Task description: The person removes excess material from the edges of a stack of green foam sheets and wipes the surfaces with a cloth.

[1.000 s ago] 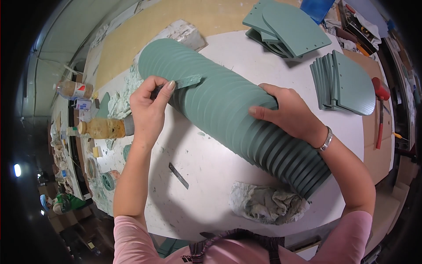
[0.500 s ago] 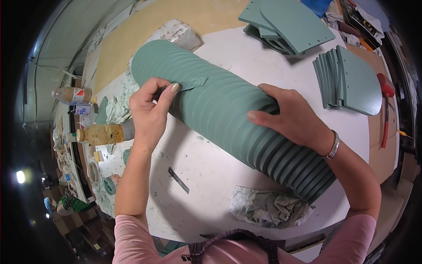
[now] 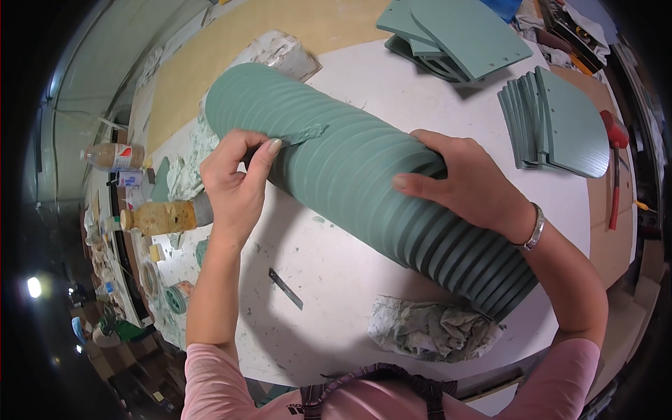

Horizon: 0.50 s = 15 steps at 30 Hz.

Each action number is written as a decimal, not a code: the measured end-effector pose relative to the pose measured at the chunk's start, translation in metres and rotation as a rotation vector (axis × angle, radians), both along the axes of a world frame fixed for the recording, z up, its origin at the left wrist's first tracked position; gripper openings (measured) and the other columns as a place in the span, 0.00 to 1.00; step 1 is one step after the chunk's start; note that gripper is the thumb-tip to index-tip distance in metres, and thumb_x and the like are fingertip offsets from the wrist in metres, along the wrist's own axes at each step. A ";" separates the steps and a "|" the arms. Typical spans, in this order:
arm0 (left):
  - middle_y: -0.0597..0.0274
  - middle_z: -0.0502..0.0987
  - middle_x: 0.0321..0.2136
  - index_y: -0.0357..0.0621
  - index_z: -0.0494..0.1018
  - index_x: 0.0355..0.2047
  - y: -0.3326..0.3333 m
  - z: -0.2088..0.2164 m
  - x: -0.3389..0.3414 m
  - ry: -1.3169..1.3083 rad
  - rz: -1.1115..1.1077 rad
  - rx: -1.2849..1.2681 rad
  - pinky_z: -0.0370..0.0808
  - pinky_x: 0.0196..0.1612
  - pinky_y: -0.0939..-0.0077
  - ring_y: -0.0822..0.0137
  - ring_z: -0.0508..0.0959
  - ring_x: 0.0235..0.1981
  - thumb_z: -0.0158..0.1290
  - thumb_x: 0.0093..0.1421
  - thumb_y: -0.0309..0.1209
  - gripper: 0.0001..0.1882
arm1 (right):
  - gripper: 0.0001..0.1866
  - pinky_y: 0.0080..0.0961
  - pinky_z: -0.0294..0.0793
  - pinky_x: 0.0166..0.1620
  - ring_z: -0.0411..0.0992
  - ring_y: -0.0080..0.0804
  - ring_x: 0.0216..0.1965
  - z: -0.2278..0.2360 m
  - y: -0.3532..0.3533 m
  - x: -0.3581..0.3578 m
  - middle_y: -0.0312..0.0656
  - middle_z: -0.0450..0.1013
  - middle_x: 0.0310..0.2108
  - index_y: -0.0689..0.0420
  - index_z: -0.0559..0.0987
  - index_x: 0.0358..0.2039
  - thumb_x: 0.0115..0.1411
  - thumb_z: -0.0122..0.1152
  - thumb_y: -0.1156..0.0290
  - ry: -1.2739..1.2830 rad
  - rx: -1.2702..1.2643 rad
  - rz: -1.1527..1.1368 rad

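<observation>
A long green cylinder of ridged, ring-like layers (image 3: 343, 150) lies slantwise across the white table, its near right end showing dark grooves. My left hand (image 3: 238, 164) pinches a thin flat scraper (image 3: 304, 135) between thumb and fingers. Green putty coats its visible end, which rests against the ridges; the handle part is hidden in the hand. On the cylinder's right half, my right hand (image 3: 465, 175) grips the ridges, thumb on the nearer side, the other fingers partly hidden over the far side. A crumpled, green-stained cloth (image 3: 434, 329) sits by the cylinder's near end.
A dark blade (image 3: 285, 289) lies on the table (image 3: 336, 280). Curved green panels are stacked at the far right (image 3: 476, 42) and right (image 3: 574, 126), beside a red mallet (image 3: 614, 133). Bottles (image 3: 164, 216) and an open jar (image 3: 176, 299) line the left; a white wrapped bundle (image 3: 280, 54) lies behind.
My left hand and the scraper have shifted slightly left along the ridges. The right hand keeps its place on the cylinder.
</observation>
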<state>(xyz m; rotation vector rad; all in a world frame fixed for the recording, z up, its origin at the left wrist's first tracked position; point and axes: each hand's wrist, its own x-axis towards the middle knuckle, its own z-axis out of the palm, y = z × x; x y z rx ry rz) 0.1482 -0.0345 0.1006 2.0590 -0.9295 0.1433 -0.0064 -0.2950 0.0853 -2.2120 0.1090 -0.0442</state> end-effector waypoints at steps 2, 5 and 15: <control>0.70 0.71 0.23 0.34 0.74 0.30 0.001 -0.002 0.000 -0.020 -0.001 -0.005 0.63 0.30 0.84 0.78 0.66 0.25 0.59 0.63 0.25 0.08 | 0.26 0.40 0.75 0.40 0.77 0.55 0.33 0.000 0.000 0.000 0.56 0.77 0.29 0.65 0.79 0.37 0.56 0.67 0.50 0.007 -0.008 0.005; 0.70 0.71 0.24 0.34 0.74 0.30 0.004 -0.004 -0.002 -0.001 0.015 -0.058 0.64 0.30 0.84 0.78 0.66 0.25 0.59 0.63 0.25 0.07 | 0.26 0.40 0.75 0.40 0.77 0.54 0.33 0.001 0.000 0.000 0.55 0.77 0.29 0.64 0.79 0.37 0.57 0.67 0.50 0.007 0.032 0.007; 0.66 0.74 0.21 0.32 0.75 0.28 0.024 -0.007 -0.013 0.049 0.108 -0.078 0.68 0.30 0.83 0.76 0.70 0.24 0.61 0.60 0.23 0.07 | 0.25 0.35 0.75 0.43 0.77 0.48 0.34 0.006 0.000 0.002 0.54 0.78 0.32 0.65 0.77 0.44 0.59 0.67 0.54 0.104 0.030 0.043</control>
